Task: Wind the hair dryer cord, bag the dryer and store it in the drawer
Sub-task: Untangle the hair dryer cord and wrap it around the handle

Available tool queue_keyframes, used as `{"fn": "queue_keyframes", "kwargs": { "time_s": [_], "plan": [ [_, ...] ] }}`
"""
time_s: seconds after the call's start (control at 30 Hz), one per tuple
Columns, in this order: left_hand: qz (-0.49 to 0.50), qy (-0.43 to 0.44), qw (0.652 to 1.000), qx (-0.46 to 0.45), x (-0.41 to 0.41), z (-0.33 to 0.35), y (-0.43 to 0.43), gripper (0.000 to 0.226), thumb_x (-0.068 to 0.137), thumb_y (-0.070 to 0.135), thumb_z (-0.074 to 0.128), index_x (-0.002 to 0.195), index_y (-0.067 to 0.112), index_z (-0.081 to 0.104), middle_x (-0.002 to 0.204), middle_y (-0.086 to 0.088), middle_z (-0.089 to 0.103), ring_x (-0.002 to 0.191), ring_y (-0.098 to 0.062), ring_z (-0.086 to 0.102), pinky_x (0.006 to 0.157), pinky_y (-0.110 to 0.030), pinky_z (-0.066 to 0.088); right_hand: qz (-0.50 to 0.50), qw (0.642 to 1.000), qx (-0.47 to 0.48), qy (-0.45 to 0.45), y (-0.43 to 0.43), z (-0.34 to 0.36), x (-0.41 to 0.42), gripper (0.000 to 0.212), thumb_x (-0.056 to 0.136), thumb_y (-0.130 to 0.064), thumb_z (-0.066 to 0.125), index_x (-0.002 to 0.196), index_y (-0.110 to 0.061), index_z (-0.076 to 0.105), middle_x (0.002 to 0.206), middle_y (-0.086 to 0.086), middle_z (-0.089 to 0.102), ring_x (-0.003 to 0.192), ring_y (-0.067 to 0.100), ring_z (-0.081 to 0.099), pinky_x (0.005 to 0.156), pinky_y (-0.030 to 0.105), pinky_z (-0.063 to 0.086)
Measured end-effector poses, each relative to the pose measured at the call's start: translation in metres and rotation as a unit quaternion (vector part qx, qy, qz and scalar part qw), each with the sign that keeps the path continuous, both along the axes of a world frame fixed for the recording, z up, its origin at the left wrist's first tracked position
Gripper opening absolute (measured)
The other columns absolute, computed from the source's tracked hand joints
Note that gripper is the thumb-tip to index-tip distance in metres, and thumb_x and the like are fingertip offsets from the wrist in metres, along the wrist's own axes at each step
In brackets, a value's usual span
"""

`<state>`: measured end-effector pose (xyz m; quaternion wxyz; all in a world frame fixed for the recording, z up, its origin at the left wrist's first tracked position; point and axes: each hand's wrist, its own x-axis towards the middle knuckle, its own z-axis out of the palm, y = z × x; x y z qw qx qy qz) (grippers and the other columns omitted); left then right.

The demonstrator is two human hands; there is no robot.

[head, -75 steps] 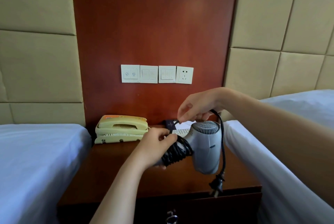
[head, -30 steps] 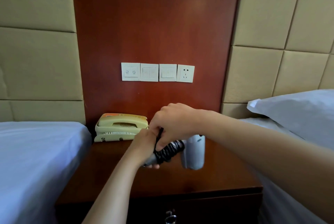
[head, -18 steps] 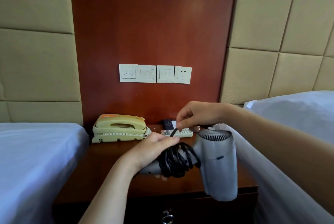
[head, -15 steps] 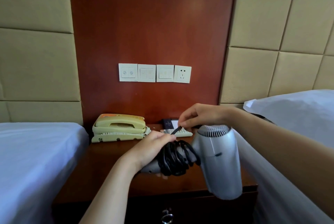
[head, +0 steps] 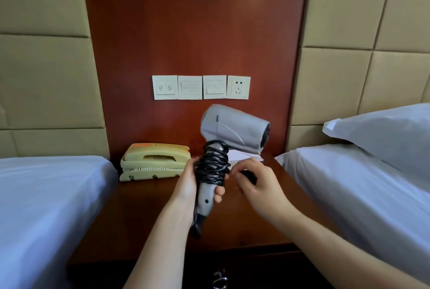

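Observation:
The grey hair dryer [head: 232, 129] stands upright in the air above the nightstand, its barrel at the top and pointing right. Black cord [head: 213, 165] is wound in many loops around its handle. My left hand [head: 187, 187] grips the handle from the left, just below and behind the coil. My right hand [head: 256, 186] is close to the coil's right side, with its fingers closed on a dark piece that looks like the cord's plug end [head: 249, 175]. The drawer front [head: 256, 272] with its metal pull [head: 220, 278] is shut at the bottom edge. No bag is in view.
A yellow telephone [head: 153, 160] sits at the back left of the wooden nightstand [head: 139, 216], and white papers [head: 242, 155] lie behind the dryer. Switches and a socket [head: 238, 87] are on the wall. White beds flank the nightstand, and the right one has a pillow [head: 384, 132].
The dryer has swung from lying sideways with its barrel down to upright with its barrel up. My right hand has dropped from above the coil to its right side.

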<state>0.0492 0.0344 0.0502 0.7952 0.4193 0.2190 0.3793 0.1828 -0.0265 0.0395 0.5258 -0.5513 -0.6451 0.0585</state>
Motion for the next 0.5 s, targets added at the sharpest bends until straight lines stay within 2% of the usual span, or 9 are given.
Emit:
{"fn": "queue_keyframes", "kwargs": {
  "time_s": [0.07,0.13,0.17,0.23,0.3,0.4,0.5],
  "plan": [
    [0.015,0.012,1.000,-0.021,0.009,-0.005,0.003,0.064,0.094,0.046,0.028,0.065,0.002,0.064,0.048,-0.010,0.055,0.028,-0.016,0.045,0.032,-0.014,0.036,0.030,0.998,0.001,0.051,-0.004,-0.007,-0.005,0.022,0.089,0.002,0.053,0.077,-0.016,0.058,0.077,-0.001,0.064,0.066,0.005,0.062,0.067,0.020,0.047],
    [0.027,0.050,0.998,-0.024,0.017,-0.011,0.003,0.067,0.092,0.052,0.032,0.059,0.004,0.064,0.043,-0.008,0.052,0.028,-0.016,0.044,0.033,-0.015,0.035,0.102,0.986,-0.032,0.126,-0.008,-0.013,-0.007,0.016,0.090,0.005,0.051,0.081,-0.008,0.052,0.068,0.003,0.065,0.063,0.014,0.066,0.066,0.023,0.050],
    [0.035,0.071,0.997,-0.027,0.021,-0.015,0.003,0.068,0.091,0.055,0.035,0.055,0.005,0.064,0.042,-0.007,0.051,0.029,-0.015,0.045,0.034,-0.015,0.035,0.111,0.984,-0.035,0.133,-0.009,-0.015,-0.005,0.014,0.090,0.005,0.051,0.083,-0.007,0.050,0.065,0.003,0.064,0.061,0.015,0.066,0.065,0.021,0.049],
    [0.057,0.116,0.991,-0.029,0.027,-0.023,0.005,0.066,0.089,0.058,0.039,0.062,0.005,0.066,0.043,-0.006,0.052,0.031,-0.015,0.047,0.035,-0.016,0.037,0.099,0.986,-0.033,0.126,-0.009,-0.019,0.000,0.011,0.089,0.003,0.054,0.085,-0.006,0.049,0.062,0.000,0.062,0.058,0.008,0.065,0.062,0.014,0.046],
    [0.099,0.180,0.979,-0.016,0.034,-0.031,0.007,0.059,0.087,0.057,0.045,0.083,0.003,0.068,0.051,-0.007,0.058,0.038,-0.017,0.053,0.037,-0.019,0.040,0.066,0.991,-0.036,0.108,-0.006,-0.021,0.004,0.010,0.088,-0.003,0.060,0.088,-0.007,0.051,0.067,-0.006,0.058,0.055,-0.005,0.058,0.057,0.005,0.041],
    [0.182,0.261,0.948,0.012,0.041,-0.047,0.012,0.052,0.084,0.051,0.055,0.107,0.005,0.066,0.073,-0.009,0.064,0.058,-0.021,0.060,0.051,-0.025,0.045,0.027,0.996,-0.055,0.060,0.003,-0.029,0.004,0.015,0.085,-0.015,0.066,0.085,-0.022,0.052,0.074,-0.007,0.054,0.060,0.000,0.050,0.057,0.008,0.039],
    [0.199,0.300,0.933,0.013,0.040,-0.054,0.011,0.051,0.083,0.049,0.056,0.108,0.005,0.065,0.083,-0.011,0.067,0.068,-0.024,0.062,0.060,-0.029,0.047,0.020,0.995,-0.084,0.047,0.008,-0.041,0.002,0.019,0.082,-0.022,0.068,0.083,-0.027,0.050,0.075,-0.008,0.053,0.060,0.004,0.045,0.056,0.011,0.039]
  ]
}}
